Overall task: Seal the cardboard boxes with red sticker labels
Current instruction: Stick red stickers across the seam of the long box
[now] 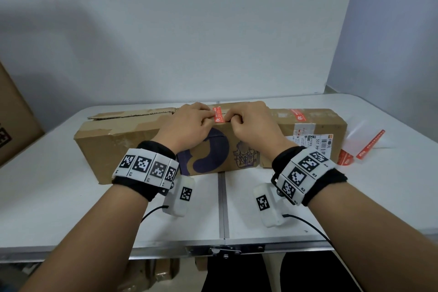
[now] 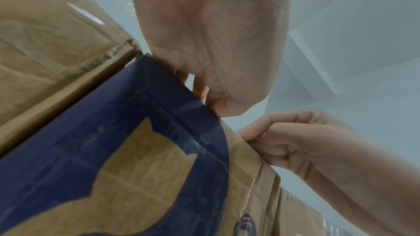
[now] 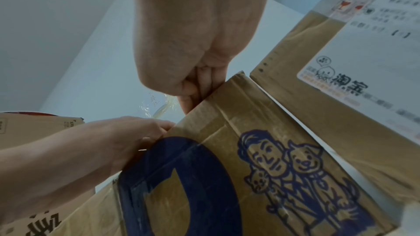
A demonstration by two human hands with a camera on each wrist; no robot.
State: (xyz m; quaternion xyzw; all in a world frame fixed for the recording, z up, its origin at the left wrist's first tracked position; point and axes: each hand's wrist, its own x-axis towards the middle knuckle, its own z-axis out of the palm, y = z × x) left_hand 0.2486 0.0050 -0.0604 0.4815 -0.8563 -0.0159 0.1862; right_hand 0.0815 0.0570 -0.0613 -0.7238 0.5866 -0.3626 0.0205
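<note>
On top of the long brown cardboard box, at its near top edge, lies a small red rectangular sticker label, btwn both hands. Left hand & right hand, fingers curled, touch its two sides.

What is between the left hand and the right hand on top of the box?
In the head view, a red sticker label lies between the left hand and right hand.

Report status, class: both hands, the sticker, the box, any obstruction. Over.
Left hand and right hand press red sticker onto long cardboard box, at its top front edge. Second sticker already on. Nothing in the way.
</note>
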